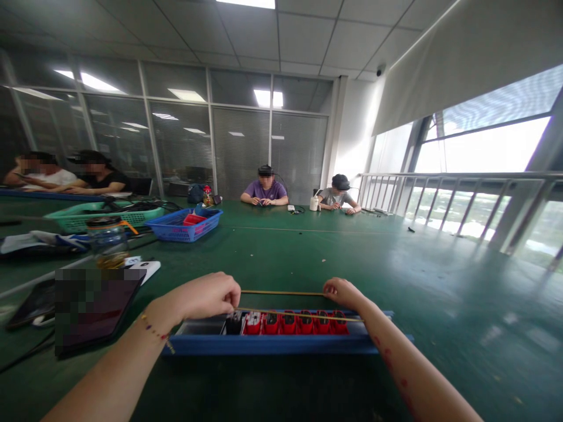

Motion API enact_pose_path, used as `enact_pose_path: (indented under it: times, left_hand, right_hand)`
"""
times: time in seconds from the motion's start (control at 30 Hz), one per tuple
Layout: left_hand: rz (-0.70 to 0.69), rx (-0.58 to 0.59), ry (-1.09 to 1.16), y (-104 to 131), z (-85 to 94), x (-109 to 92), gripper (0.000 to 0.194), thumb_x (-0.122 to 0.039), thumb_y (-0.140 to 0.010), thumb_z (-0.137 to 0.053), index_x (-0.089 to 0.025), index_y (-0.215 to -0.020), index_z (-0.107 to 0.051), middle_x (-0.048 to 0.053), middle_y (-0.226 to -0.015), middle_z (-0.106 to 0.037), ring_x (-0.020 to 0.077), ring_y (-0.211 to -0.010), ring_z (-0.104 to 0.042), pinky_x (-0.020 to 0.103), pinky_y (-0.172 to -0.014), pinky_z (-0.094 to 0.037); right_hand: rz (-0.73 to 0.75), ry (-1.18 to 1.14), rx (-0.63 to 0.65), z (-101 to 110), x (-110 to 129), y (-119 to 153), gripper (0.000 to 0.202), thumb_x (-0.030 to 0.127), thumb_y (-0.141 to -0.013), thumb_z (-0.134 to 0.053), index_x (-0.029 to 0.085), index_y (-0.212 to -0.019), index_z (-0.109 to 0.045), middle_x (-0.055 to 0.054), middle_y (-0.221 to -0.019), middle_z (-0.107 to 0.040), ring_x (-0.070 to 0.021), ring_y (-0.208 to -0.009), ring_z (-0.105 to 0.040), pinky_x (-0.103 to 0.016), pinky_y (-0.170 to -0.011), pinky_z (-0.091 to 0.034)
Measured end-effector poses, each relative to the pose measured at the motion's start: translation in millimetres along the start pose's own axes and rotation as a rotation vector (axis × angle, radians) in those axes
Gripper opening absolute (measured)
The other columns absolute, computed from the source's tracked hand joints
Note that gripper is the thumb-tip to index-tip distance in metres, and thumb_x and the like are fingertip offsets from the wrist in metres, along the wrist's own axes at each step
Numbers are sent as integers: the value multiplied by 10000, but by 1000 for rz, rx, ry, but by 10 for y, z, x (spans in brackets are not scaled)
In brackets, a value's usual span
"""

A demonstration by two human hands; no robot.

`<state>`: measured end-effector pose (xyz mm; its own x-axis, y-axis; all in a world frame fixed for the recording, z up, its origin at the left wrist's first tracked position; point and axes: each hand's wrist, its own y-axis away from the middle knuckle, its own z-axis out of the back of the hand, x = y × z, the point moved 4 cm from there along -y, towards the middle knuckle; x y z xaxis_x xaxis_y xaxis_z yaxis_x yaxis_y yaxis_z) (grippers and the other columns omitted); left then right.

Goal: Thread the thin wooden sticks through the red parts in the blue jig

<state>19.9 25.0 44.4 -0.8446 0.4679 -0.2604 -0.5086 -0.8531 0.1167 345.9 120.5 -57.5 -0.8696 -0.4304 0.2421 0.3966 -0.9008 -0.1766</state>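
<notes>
A thin yellowish strip [281,293] runs between my two hands, just beyond a long blue tray [281,344]. My left hand [215,293] is closed in a pinch at the strip's left end, above the tray's left part. At the other end, my right hand [341,291] pinches the strip with curled fingers. A second strand [303,315] of the same colour stretches across the tray, from below my left hand towards my right forearm. Inside the tray stand several red pieces [289,324] in a row, with a black piece [233,323] at their left.
On the green table [272,252] lie a blue basket [185,231], a green basket [105,218], a lidded jar [108,245], a dark tablet [99,310] and a white phone [151,271]. Several people sit along the far side.
</notes>
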Motion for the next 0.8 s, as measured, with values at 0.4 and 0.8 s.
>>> enact_pose_path:
  times: [0.4,0.8]
  left_hand:
    - [61,-169,3,-106,158,424,152,-314,-686,-513,-231,-720,-637,-31,-675,-625,119,-625,-557,185,-533,-356]
    - [124,-183,-113,-731,-471,568,149,-229,-650,-572,-225,-792,-615,10,-765,-644,153,-690,-588,218,-583,-403]
  right_hand:
    - [-42,-79,52,-29,-71,-23,185,237,-705,-520,192,-804,-669,-21,-759,-662,-137,-694,-588,-199,-610,-428]
    - [60,38,33,45,91,39,220,375,-692,-552,222,-816,-649,-15,-792,-644,-141,-699,-578,-202,-617,-419]
